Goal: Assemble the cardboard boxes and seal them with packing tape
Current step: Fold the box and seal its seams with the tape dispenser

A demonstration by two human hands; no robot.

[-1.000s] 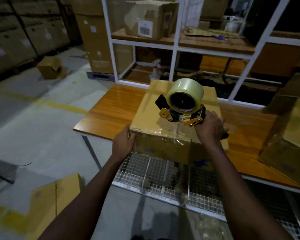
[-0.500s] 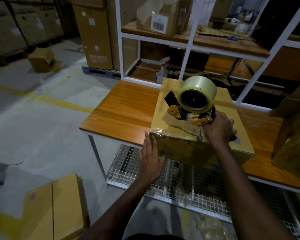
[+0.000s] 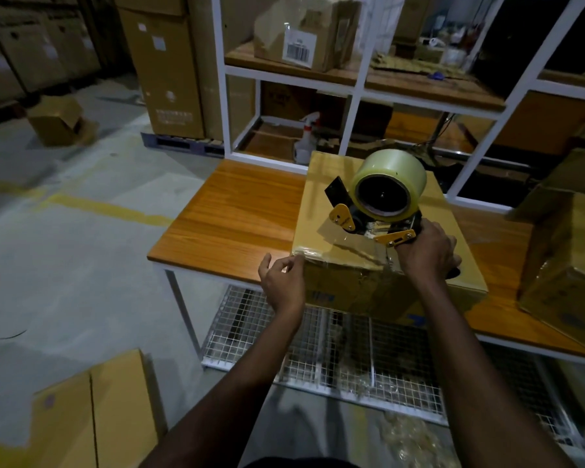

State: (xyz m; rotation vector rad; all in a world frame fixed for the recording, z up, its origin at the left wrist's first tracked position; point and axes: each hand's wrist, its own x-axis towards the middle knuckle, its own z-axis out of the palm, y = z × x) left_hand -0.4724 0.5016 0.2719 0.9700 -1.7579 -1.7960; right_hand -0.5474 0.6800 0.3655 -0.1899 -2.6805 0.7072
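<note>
A closed cardboard box (image 3: 321,197) lies on the wooden table (image 3: 230,211), its near side overhanging the table's front edge. My right hand (image 3: 423,251) grips the handle of a tape dispenser (image 3: 385,194) with a large clear roll, which sits on the box top near the front edge. A strip of clear tape (image 3: 348,246) runs across the top at that edge and down the front face. My left hand (image 3: 281,282) is at the box's near-left corner, fingers loosely bent and touching the corner where the tape ends.
Another taped box (image 3: 568,265) stands on the table at the right. A wire mesh shelf (image 3: 318,359) sits under the table. Flat cardboard (image 3: 92,410) lies on the floor at lower left. White shelving (image 3: 355,89) with boxes and a spray bottle (image 3: 306,136) stands behind.
My left hand let go of the box's left side, dropped below the edge, then rose to the near-left corner. The view has shifted; the dispenser stays on the box top.
</note>
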